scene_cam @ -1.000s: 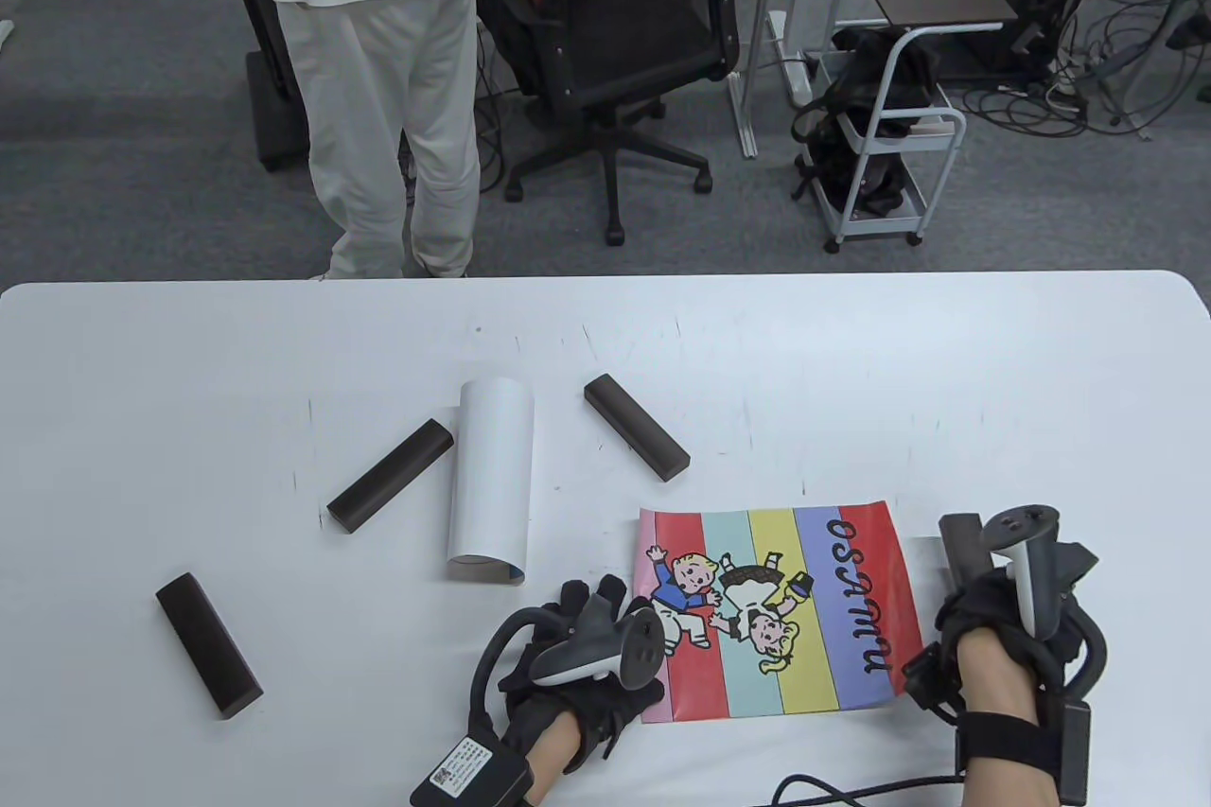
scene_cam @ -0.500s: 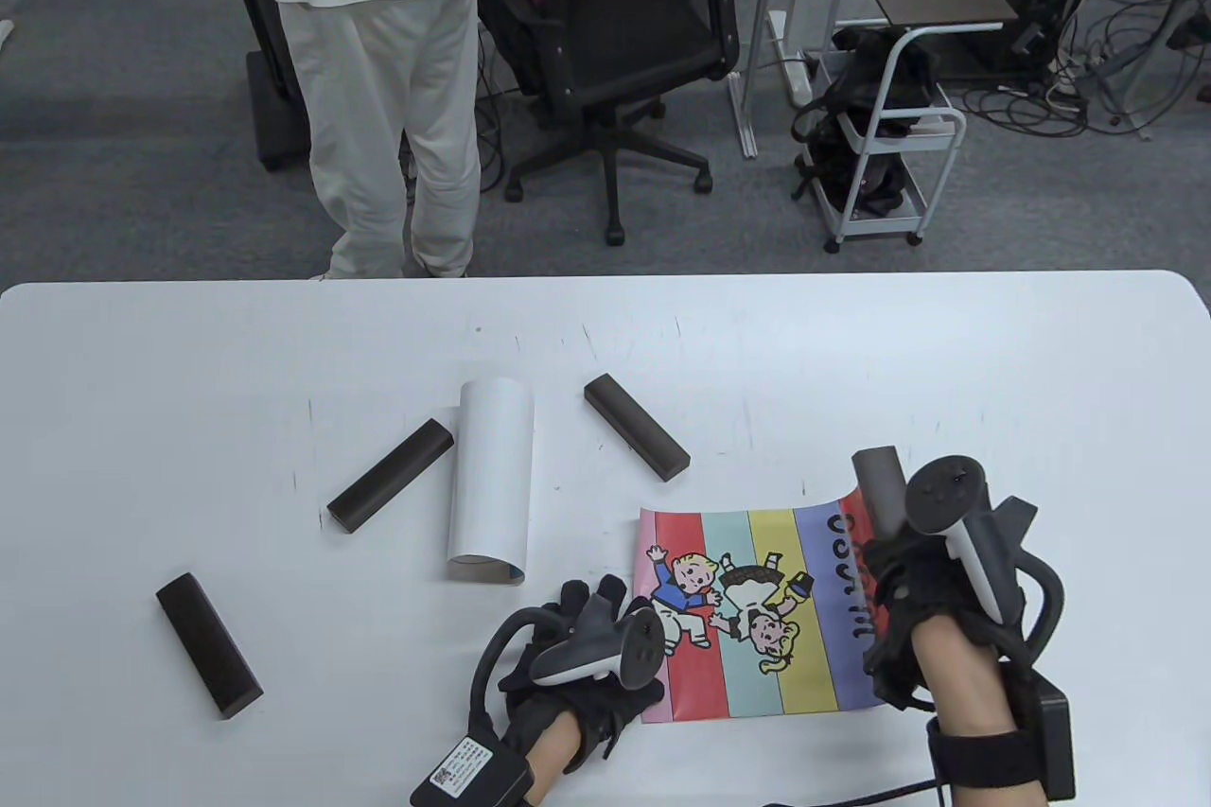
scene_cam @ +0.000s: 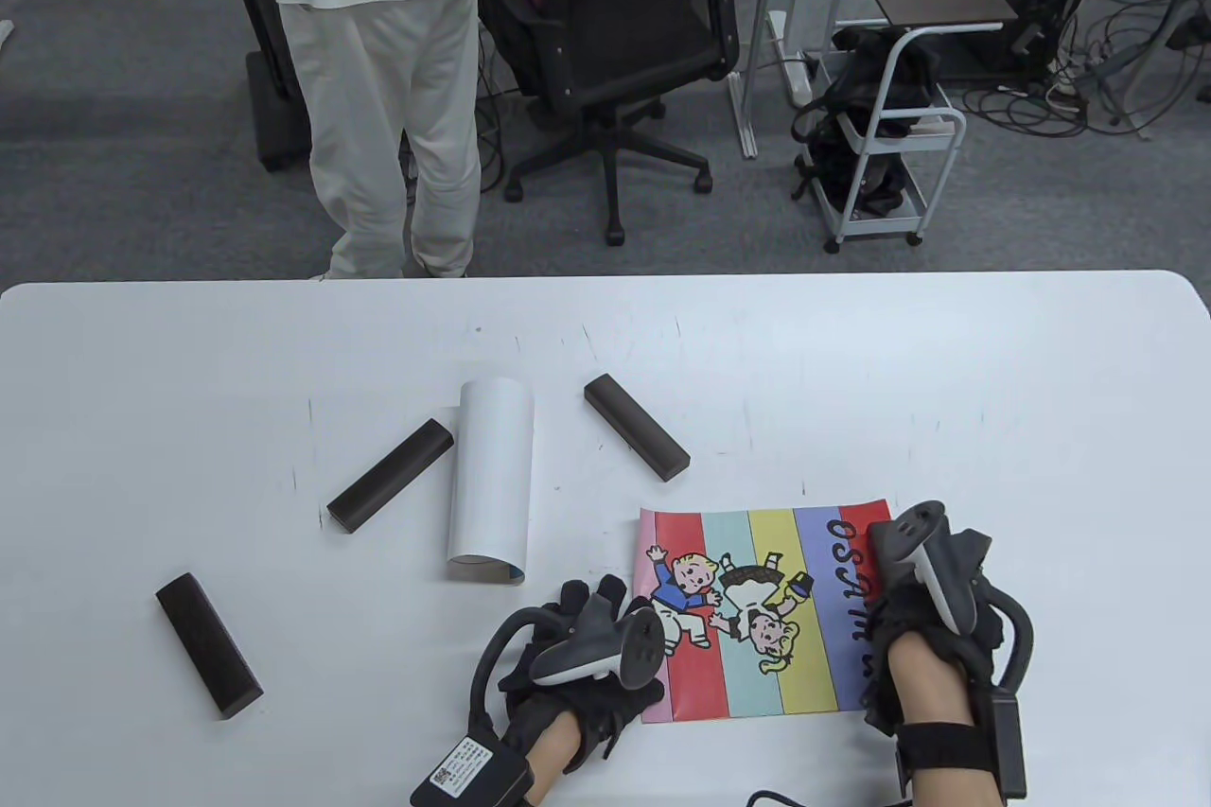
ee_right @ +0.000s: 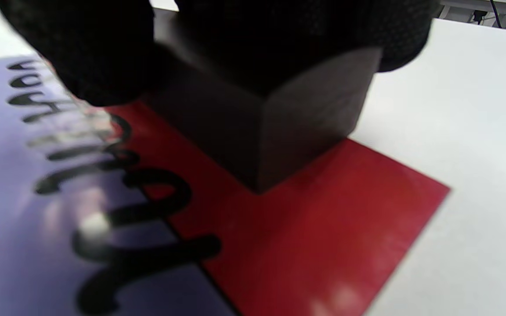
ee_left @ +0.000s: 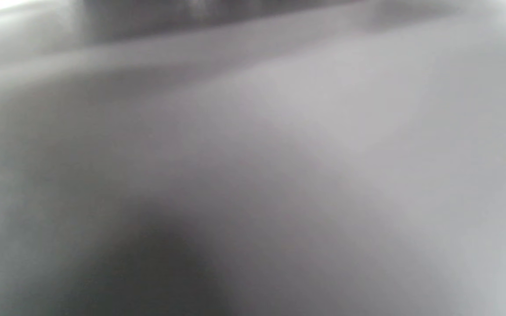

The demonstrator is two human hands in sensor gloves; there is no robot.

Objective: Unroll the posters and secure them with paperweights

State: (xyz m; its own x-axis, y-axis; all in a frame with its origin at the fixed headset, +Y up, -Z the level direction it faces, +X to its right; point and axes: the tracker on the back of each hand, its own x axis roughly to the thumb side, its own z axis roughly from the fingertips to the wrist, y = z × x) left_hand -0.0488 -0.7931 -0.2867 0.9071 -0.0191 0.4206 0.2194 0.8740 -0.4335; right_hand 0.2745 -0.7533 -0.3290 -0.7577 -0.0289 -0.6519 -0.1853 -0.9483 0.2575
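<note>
Dark block meets red stripe

Our right hand (scene_cam: 932, 627) grips the dark rectangular paperweight (ee_right: 270, 131) along the striped cartoon poster (scene_cam: 757, 613)'s red edge (long axis matching); our left hand (scene_cam: 577, 656) presses flat on the opposite edge, on the white bench (scene_cam: 851, 372).

Office/lab: swivel chair (scene_cam: 605, 41), floor cables (scene_cam: 1088, 102) (gray carpet).

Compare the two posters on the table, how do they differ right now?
The striped poster lies unrolled and flat with its cartoon showing; the white poster is still rolled into a tube, blank side out. The left hand and right hand rest on the striped poster; nothing touches the white one. Both lie on the table.
</note>
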